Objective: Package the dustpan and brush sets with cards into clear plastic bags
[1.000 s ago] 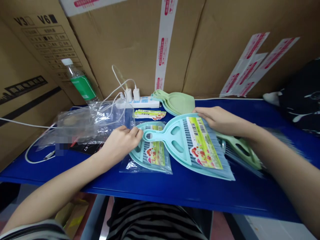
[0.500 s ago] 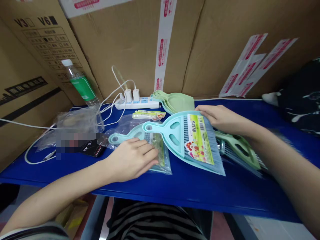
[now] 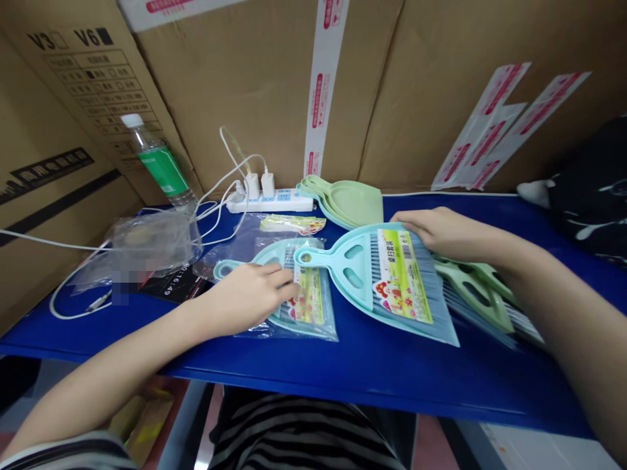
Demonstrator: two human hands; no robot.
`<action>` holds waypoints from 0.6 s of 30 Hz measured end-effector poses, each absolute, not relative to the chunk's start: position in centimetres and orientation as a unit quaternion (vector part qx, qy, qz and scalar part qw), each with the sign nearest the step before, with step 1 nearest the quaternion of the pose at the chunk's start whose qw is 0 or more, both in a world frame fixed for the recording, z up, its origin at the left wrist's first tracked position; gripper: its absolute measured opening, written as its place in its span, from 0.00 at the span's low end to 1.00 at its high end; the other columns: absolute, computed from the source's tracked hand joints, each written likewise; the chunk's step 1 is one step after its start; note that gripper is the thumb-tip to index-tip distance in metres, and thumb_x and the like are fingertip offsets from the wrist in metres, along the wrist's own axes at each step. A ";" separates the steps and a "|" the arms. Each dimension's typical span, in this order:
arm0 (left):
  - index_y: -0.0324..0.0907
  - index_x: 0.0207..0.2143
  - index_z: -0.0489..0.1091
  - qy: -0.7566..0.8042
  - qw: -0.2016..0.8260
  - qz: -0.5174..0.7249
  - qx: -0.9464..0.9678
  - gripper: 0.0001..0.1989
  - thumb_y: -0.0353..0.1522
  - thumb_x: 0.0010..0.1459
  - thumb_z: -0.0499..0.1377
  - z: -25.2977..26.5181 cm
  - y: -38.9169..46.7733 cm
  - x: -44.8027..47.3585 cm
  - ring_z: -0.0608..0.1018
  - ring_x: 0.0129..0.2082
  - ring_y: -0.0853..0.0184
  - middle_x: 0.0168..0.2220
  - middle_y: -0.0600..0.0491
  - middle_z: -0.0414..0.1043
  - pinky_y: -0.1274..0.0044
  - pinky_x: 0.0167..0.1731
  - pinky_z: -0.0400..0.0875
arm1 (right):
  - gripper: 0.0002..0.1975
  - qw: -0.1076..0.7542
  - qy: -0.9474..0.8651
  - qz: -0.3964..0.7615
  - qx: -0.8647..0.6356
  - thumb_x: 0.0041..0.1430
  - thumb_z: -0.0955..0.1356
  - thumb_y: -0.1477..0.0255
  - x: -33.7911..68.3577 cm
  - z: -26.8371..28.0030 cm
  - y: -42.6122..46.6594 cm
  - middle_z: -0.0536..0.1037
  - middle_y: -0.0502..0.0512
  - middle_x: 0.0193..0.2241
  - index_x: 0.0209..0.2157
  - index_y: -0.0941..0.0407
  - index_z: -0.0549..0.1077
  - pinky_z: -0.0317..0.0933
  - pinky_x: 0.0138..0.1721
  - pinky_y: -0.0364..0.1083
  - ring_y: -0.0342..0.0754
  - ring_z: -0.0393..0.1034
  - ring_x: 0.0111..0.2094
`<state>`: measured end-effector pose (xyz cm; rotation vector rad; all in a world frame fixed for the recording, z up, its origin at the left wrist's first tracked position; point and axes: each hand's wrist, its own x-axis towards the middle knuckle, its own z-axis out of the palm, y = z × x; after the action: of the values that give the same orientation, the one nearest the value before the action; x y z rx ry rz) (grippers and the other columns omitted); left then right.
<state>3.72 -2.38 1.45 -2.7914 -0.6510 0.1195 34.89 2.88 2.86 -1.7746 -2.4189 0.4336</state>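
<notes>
My right hand (image 3: 435, 230) grips the far edge of a light blue dustpan and brush set (image 3: 350, 284), its fingers partly hidden behind the rim. A yellow-green printed label (image 3: 404, 277) lies across the bristles of this set. Left of it, a second blue dustpan and brush set lies flat on the table inside a clear plastic bag (image 3: 321, 326). On top of that bag rests my left hand (image 3: 249, 295), palm down, fingers loosely bent and a little apart. The handle end of the held set overlaps the bagged one.
Green dustpans (image 3: 355, 202) are stacked at the back, beside a white power strip (image 3: 272, 201) with cables. Green brushes (image 3: 477, 297) lie at right. Loose labels (image 3: 294, 224), crumpled plastic (image 3: 151, 238), a phone (image 3: 176, 285) and a bottle (image 3: 161, 163) are on the blue table (image 3: 372, 378).
My right hand has shifted the held dustpan and brush set slightly right and toward me. My left hand has slid left over the bag, uncovering more of the label inside.
</notes>
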 end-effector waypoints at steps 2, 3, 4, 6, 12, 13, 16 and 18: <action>0.39 0.45 0.70 -0.227 0.142 0.045 -0.962 0.12 0.25 0.60 0.54 1.4 -2.3 3.7 0.77 0.36 0.63 0.41 0.49 0.76 0.74 0.30 0.72 | 0.05 0.054 -0.791 0.143 -0.592 0.52 0.60 0.70 34.8 3.0 2.8 0.78 0.55 0.26 0.25 0.52 0.66 0.60 0.32 0.50 0.52 0.72 0.29; 0.39 0.46 0.70 -0.227 0.141 0.046 -0.963 0.12 0.25 0.60 0.54 1.3 -2.3 3.7 0.78 0.36 0.62 0.42 0.49 0.76 0.74 0.30 0.73 | 0.05 0.054 -0.788 0.145 -0.596 0.52 0.61 0.70 34.7 3.0 2.8 0.78 0.55 0.26 0.25 0.52 0.66 0.60 0.32 0.50 0.52 0.72 0.30; 0.38 0.47 0.70 -0.226 0.138 0.045 -0.963 0.12 0.25 0.60 0.54 1.3 -2.2 3.7 0.78 0.37 0.62 0.43 0.49 0.76 0.73 0.31 0.73 | 0.05 0.053 -0.785 0.146 -0.599 0.51 0.61 0.70 34.6 3.1 2.7 0.78 0.55 0.27 0.24 0.52 0.66 0.60 0.32 0.50 0.52 0.72 0.30; 0.38 0.48 0.69 -0.220 0.134 0.038 -0.965 0.13 0.26 0.61 0.53 1.1 -2.2 3.6 0.78 0.39 0.62 0.47 0.47 0.75 0.73 0.33 0.74 | 0.05 0.052 -0.777 0.147 -0.610 0.51 0.61 0.70 34.3 3.2 2.6 0.78 0.56 0.27 0.24 0.51 0.65 0.60 0.33 0.50 0.52 0.72 0.30; 0.39 0.49 0.68 -0.240 0.144 0.026 -0.960 0.14 0.31 0.67 0.46 1.1 -2.3 3.7 0.78 0.39 0.61 0.49 0.46 0.72 0.72 0.33 0.74 | 0.04 0.048 -0.756 0.134 -0.639 0.50 0.61 0.72 33.9 3.5 2.2 0.79 0.59 0.29 0.25 0.52 0.66 0.59 0.33 0.50 0.53 0.72 0.31; 0.40 0.49 0.67 -0.247 0.146 0.033 -0.957 0.14 0.32 0.67 0.46 1.1 -2.3 3.7 0.78 0.38 0.62 0.47 0.46 0.72 0.73 0.32 0.73 | 0.04 0.048 -0.755 0.133 -0.640 0.50 0.61 0.72 33.9 3.6 2.2 0.79 0.60 0.29 0.26 0.52 0.66 0.59 0.33 0.50 0.53 0.72 0.31; 0.40 0.49 0.67 -0.263 0.152 0.049 -0.951 0.14 0.33 0.66 0.47 1.2 -2.2 3.8 0.77 0.32 0.63 0.42 0.47 0.71 0.75 0.26 0.70 | 0.04 0.051 -0.756 0.131 -0.639 0.50 0.60 0.72 34.2 3.6 2.3 0.79 0.60 0.30 0.26 0.53 0.66 0.58 0.32 0.49 0.53 0.72 0.31; 0.39 0.48 0.67 -0.265 0.151 0.046 -0.951 0.14 0.34 0.67 0.47 1.2 -2.1 3.8 0.75 0.29 0.64 0.38 0.47 0.69 0.75 0.25 0.68 | 0.05 0.054 -0.762 0.132 -0.632 0.50 0.60 0.70 34.3 3.6 2.3 0.79 0.60 0.30 0.27 0.53 0.66 0.58 0.32 0.49 0.53 0.72 0.31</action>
<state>3.79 -2.10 1.24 -2.7303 -0.7621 0.1326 34.33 2.32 3.58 -1.9187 -2.3149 0.4025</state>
